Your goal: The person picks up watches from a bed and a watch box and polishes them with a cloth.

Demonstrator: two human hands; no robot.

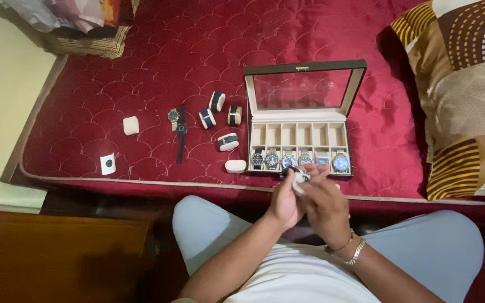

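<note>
Both hands meet just in front of the watch box (304, 120), at the bed's near edge: left hand (285, 203) and right hand (325, 209) closed together on a watch (298, 177) wrapped on a pale cushion, fingers pinching it between them; watch sits just below the box's front row. Box lid stands open w/ glass pane; front row holds six watches, back row compartments look bare. Right wrist wears a bracelet (356, 252). Left of box on the red bedspread (158, 62): four cushions w/ straps (220, 119), one plain cushion (235, 166) just beside box corner, two loose watches (178, 126), another pale cushion (131, 125) well apart, a small white card (108, 164) near the edge. Patterned pillow (467, 95) at far right
</note>
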